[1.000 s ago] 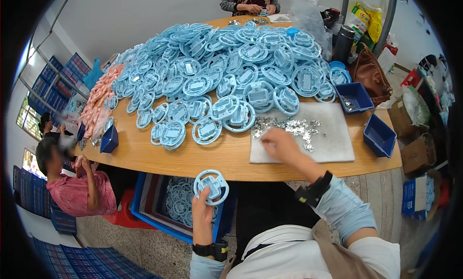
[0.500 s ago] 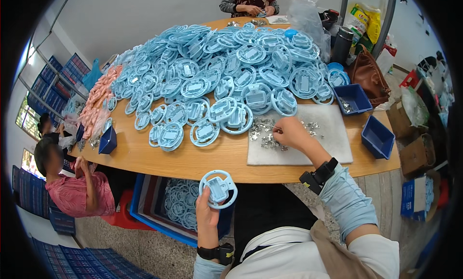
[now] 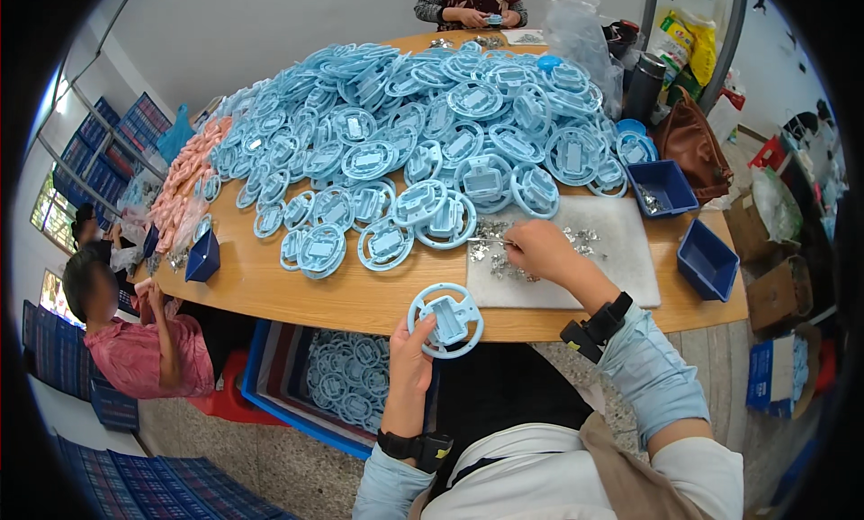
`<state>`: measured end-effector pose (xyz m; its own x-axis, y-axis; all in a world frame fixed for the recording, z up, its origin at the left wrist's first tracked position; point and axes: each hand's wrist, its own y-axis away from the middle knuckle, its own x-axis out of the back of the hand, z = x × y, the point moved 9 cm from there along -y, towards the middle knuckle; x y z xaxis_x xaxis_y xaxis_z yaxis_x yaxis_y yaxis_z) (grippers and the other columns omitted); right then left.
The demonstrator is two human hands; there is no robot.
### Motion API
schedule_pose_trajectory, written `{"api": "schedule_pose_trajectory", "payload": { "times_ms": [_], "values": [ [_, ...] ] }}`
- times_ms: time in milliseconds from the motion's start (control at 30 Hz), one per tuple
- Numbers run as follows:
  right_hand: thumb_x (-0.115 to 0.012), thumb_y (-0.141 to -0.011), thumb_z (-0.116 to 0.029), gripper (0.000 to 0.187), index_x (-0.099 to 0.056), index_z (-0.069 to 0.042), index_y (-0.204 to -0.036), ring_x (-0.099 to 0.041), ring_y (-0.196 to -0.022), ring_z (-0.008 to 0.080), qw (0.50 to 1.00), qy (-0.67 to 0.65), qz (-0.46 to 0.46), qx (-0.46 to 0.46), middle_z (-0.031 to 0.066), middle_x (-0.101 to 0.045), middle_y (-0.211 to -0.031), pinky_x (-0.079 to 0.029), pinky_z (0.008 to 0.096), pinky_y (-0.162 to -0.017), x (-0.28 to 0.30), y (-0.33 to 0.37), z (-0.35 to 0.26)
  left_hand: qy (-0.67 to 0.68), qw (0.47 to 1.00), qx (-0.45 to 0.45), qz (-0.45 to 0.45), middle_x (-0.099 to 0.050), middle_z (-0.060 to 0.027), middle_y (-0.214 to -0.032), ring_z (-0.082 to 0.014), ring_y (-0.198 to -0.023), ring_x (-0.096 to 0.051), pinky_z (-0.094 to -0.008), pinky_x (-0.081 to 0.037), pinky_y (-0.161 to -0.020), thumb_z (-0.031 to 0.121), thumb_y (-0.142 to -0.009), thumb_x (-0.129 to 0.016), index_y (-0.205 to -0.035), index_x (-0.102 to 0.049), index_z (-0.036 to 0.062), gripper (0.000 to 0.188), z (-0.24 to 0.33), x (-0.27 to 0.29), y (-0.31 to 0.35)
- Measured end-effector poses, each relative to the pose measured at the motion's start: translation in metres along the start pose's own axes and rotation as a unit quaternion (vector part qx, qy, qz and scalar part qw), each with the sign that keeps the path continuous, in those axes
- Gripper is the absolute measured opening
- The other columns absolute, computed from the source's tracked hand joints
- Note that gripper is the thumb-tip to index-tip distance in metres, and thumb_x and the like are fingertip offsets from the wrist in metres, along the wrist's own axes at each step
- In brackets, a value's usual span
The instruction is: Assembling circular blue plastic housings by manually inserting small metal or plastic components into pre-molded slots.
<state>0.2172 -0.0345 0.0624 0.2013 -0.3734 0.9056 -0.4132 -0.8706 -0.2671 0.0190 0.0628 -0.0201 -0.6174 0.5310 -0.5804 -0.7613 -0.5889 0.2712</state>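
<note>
My left hand (image 3: 412, 363) grips a light-blue plastic toy steering wheel (image 3: 475, 326) by its lower left side, just off the table's near edge. The rectangular recess in the wheel's middle faces up. My right hand (image 3: 540, 250) is closed over a whitish board (image 3: 621, 282), pinching a pair of thin metal tweezers (image 3: 487, 240) whose tips point left. Small silvery metal pieces (image 3: 585, 241) lie scattered on the board around that hand. Whether the tweezers' tips hold a piece is too small to tell.
A large heap of light-blue wheels (image 3: 369, 160) covers the table (image 3: 432, 304). Blue bins (image 3: 706, 261) stand at the right. Below the table edge, a blue crate (image 3: 261, 376) holds more wheels. Two co-workers (image 3: 135, 340) (image 3: 468, 3) sit left and opposite.
My left hand has raised the wheel up and to the right, toward the board. My right hand has shifted slightly left, and the tweezers now show plainly.
</note>
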Motion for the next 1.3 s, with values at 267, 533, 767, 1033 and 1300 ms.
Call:
{"api": "schedule_pose_trajectory", "payload": {
  "times_ms": [267, 533, 767, 1033, 1300],
  "values": [
    [-0.058, -0.071, -0.01, 0.014, -0.061, -0.003, -0.083, -0.057, -0.067, 0.0311, 0.99, -0.057, -0.078, 0.105, 0.0124, -0.058, -0.079, -0.047, 0.0398, -0.059, -0.029, 0.034, -0.048, -0.023, 0.999, 0.019, 0.029, -0.059, -0.0042, -0.084, -0.0116, -0.071, -0.058, -0.0234, -0.048, -0.061, 0.006, -0.075, -0.065, -0.102, -0.053, 0.0019, 0.03, -0.007, 0.013, 0.004],
    [-0.061, -0.072, -0.009, 0.012, -0.062, 0.0, -0.079, -0.055, -0.065, 0.0305, 0.978, -0.202, 0.046, -0.021, 0.0139, -0.057, -0.07, -0.045, 0.0371, -0.058, -0.017, 0.048, -0.025, -0.049, 0.998, 0.046, -0.001, -0.06, -0.0055, -0.085, -0.0124, -0.073, -0.06, -0.0237, -0.048, -0.06, 0.007, -0.076, -0.064, -0.102, -0.054, 0.0012, 0.029, -0.016, 0.002, -0.002],
    [-0.062, -0.071, -0.009, 0.011, -0.061, 0.001, -0.077, -0.056, -0.065, 0.0306, 0.975, -0.197, 0.095, -0.027, 0.0137, -0.057, -0.072, -0.045, 0.0362, -0.06, -0.019, 0.051, -0.028, -0.019, 0.996, 0.082, -0.004, -0.06, -0.0033, -0.082, -0.0101, -0.068, -0.059, -0.0219, -0.047, -0.055, 0.013, -0.08, -0.061, -0.098, -0.056, 0.0035, 0.021, -0.031, -0.006, -0.008],
    [-0.062, -0.07, -0.01, 0.012, -0.062, 0.0, -0.077, -0.057, -0.067, 0.0305, 0.971, -0.212, 0.076, -0.082, 0.0144, -0.057, -0.072, -0.046, 0.0365, -0.062, -0.018, 0.055, -0.023, -0.04, 0.996, 0.073, 0.008, -0.059, 0.0003, -0.075, -0.0063, -0.06, -0.055, -0.0184, -0.04, -0.047, 0.017, -0.081, -0.06, -0.095, -0.058, 0.0062, 0.018, -0.035, -0.001, -0.011],
    [-0.064, -0.068, -0.007, 0.011, -0.062, 0.0, -0.077, -0.055, -0.058, 0.0181, 0.957, -0.264, 0.094, -0.077, 0.0099, -0.058, -0.07, -0.042, 0.0274, -0.051, -0.024, 0.052, -0.021, -0.049, 0.994, 0.096, 0.007, -0.06, -0.0005, -0.076, -0.0066, -0.061, -0.056, -0.019, -0.041, -0.048, 0.016, -0.082, -0.06, -0.097, -0.057, 0.0051, 0.019, -0.038, -0.002, -0.012]
  ]
}}
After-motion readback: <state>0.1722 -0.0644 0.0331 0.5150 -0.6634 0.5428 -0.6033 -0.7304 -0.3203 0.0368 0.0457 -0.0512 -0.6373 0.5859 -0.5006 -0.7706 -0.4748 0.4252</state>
